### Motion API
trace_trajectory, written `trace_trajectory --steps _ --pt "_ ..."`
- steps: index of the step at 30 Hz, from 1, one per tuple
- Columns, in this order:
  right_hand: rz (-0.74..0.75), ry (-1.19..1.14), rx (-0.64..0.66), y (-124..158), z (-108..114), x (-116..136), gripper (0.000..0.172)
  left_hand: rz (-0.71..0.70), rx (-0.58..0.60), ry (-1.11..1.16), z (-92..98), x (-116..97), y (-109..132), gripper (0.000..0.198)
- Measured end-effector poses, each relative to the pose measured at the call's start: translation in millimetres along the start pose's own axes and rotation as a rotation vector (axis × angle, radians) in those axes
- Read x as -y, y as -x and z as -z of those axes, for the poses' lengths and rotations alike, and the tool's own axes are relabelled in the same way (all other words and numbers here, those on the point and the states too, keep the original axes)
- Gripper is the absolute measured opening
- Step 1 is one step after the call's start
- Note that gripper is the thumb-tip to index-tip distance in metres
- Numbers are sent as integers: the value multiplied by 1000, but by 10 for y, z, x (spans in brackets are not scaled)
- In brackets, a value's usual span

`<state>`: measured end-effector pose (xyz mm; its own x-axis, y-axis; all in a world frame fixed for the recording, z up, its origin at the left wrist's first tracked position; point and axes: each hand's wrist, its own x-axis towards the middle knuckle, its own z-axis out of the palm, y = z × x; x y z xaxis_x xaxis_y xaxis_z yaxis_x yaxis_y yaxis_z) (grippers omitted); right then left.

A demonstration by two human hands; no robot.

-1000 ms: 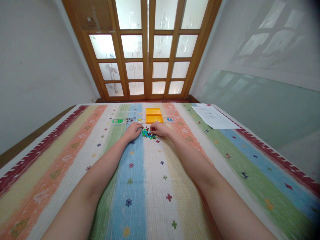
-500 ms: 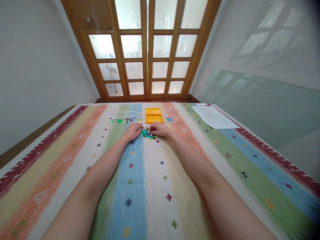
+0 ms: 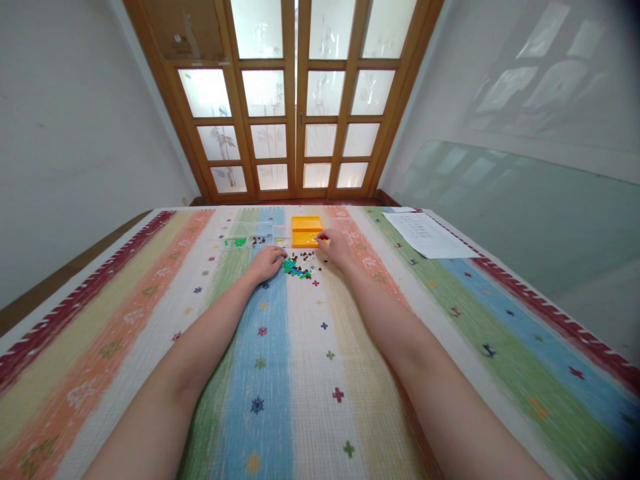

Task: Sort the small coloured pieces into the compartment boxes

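A heap of small plastic pieces (image 3: 297,267), green, blue, dark red and white, lies on the striped cloth. At its left edge rests my left hand (image 3: 269,263), fingers loosely bent and a little apart, nothing visible in them. My right hand (image 3: 335,247) is above the right front corner of an open orange box (image 3: 300,239); thumb and fingers are pinched, and whatever they hold is too small to name. A few pale pieces lie inside the box. Left of it, a clear compartment tray (image 3: 250,230) contains green pieces (image 3: 236,242), dark red pieces (image 3: 259,240) and yellow pieces (image 3: 280,241).
Behind my right hand, a clear container (image 3: 345,223) is partly covered. Sheets of printed paper (image 3: 425,233) lie at the table's far right. The table's far edge faces a wooden door (image 3: 295,133) with frosted panes, and a glass panel (image 3: 525,220) leans by the right wall.
My right hand has gone from the heap, up and to the right, to the orange box. More dark red and white pieces of the heap now show. My left hand stays in place.
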<state>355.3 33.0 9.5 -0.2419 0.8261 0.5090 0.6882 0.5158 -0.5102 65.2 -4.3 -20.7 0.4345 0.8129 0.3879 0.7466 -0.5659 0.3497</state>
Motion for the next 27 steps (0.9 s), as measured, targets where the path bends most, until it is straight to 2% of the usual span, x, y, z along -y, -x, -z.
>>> trace_trajectory --steps 4,6,10,14,18,24,27 --pt "-259 139 -240 8 129 -217 20 -6 -10 2 -14 13 10 32" --pt "-370 186 -306 29 162 -287 22 -8 -12 4 -14 10 11 32" --pt "-490 217 -337 74 182 -343 23 1 -2 6 -1 -14 4 32" --pt "-528 240 -312 89 184 -324 23 -5 10 0 7 -29 2 32" --pt "-435 207 -244 71 124 -231 24 -13 8 -3 3 -26 6 33" --pt "-122 135 -19 51 -124 87 21 -33 4 -10 -15 -11 6 33" --pt "-26 133 59 67 -208 222 19 -48 -2 -4 -16 -51 7 34"
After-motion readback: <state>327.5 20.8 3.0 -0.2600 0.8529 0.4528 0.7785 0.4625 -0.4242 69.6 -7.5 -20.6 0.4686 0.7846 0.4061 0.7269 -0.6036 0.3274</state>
